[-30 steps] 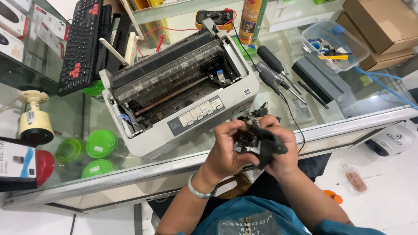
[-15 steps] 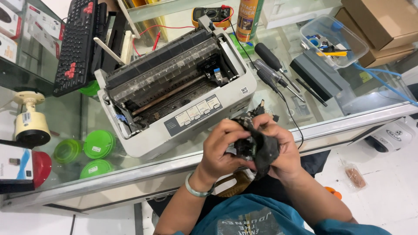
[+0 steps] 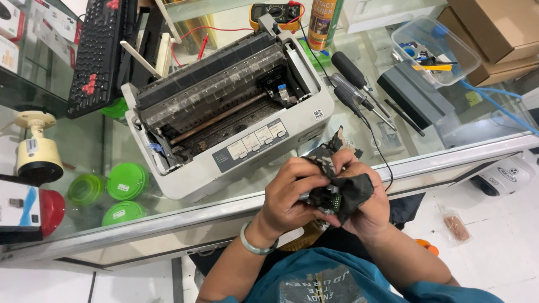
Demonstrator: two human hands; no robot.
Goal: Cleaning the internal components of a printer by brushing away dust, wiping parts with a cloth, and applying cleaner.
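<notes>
**Both hands closed on small black part wrapped in dark cloth, at bench edge**

While the open printer [image 3: 224, 109] sits untouched on the glass bench [image 3: 426, 160], both hands meet just in front of the bench's near edge, above the person's lap. The left hand [image 3: 289, 193] curls inward from the left, fingers closed over the top of a dark, soiled cloth [image 3: 351, 188]; a pale green bangle [image 3: 255, 245] circles that wrist. The right hand [image 3: 368, 210] cups the bundle from the right and below, fingers wrapped around it. Both forearms rise from the bottom of the view and converge.

The bench is a glass-topped counter with a metal front rail. On it, behind the printer, lie a black keyboard [image 3: 101, 50], a yellow multimeter [image 3: 275, 12], a spray can [image 3: 323, 22] and two black-handled screwdrivers [image 3: 353, 84]. A clear plastic box [image 3: 435, 50] stands to the right. The floor is pale tile.

The held thing is a small black part [image 3: 328, 201], mostly covered by the cloth; a strip of metal contacts shows on its exposed face.
</notes>
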